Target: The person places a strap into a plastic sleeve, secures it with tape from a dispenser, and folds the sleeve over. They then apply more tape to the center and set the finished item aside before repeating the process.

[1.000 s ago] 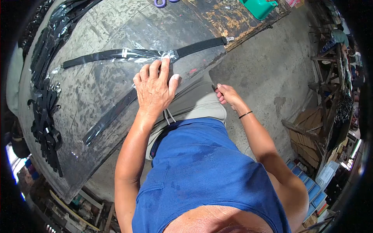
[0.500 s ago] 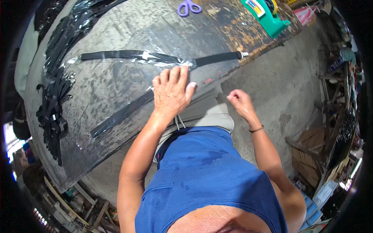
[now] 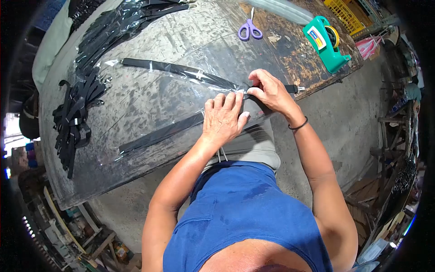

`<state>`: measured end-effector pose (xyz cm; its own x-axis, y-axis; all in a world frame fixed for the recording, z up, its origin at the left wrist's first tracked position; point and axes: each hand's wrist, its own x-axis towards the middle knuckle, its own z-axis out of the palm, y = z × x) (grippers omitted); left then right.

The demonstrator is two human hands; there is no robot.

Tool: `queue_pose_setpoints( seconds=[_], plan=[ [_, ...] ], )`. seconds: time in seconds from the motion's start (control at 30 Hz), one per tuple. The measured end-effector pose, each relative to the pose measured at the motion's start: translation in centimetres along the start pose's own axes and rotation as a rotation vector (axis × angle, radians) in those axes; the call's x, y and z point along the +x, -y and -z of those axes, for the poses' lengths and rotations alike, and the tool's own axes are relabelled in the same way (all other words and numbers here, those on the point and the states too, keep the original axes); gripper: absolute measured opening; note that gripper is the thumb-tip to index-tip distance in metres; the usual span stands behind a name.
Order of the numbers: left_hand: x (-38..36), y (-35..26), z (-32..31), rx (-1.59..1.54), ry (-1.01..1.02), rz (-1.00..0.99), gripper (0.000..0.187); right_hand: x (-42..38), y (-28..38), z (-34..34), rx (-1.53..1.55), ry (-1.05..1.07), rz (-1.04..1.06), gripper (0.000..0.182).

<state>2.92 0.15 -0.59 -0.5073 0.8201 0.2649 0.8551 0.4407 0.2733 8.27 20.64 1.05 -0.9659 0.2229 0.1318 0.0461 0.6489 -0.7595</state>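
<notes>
A black strap [image 3: 174, 68] lies across the table, its left part in a clear plastic sleeve and a metal clip [image 3: 299, 89] at its right end. My left hand [image 3: 222, 117] rests flat, fingers stretched, with the fingertips at the sleeve's open end. At that spot, my right hand [image 3: 273, 94] has its thumb and fingers closed on the strap; the exact grip is partly hidden. A second sleeved black strap [image 3: 158, 132] lies nearer my body and runs under my left hand.
Bundles of black straps [image 3: 72, 122] and sleeved straps [image 3: 106, 38] lie on the table's left side. Purple scissors [image 3: 250, 31], a green tape dispenser [image 3: 330, 50] and clear plastic [image 3: 290, 10] are at the back. The table edge [image 3: 149, 170] runs near my body.
My right hand has come from beside my body, off the table, up to the strap and closed on it. My left hand stays flat by the sleeve's end. The camera view has shifted.
</notes>
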Motion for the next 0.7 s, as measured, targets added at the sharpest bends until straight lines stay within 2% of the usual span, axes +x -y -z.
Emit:
queue_pose_setpoints(
  seconds=[0.2,0.5,0.63,0.7],
  plan=[
    [0.0,0.1,-0.2,-0.003,-0.003,-0.01,0.06,1.0,0.9,0.7,-0.131,0.16,-0.022,0.042],
    [0.0,0.3,0.0,-0.018,0.006,-0.012,0.062,2.2,1.1,0.5,-0.167,0.241,-0.17,0.045],
    [0.0,0.5,0.0,-0.038,-0.045,-0.005,0.062,2.5,0.7,0.3,-0.178,0.261,-0.158,0.046],
    [0.1,0.3,0.1,-0.016,0.011,-0.009,0.06,2.2,0.5,0.1,-0.156,0.203,-0.11,0.049]
  ],
)
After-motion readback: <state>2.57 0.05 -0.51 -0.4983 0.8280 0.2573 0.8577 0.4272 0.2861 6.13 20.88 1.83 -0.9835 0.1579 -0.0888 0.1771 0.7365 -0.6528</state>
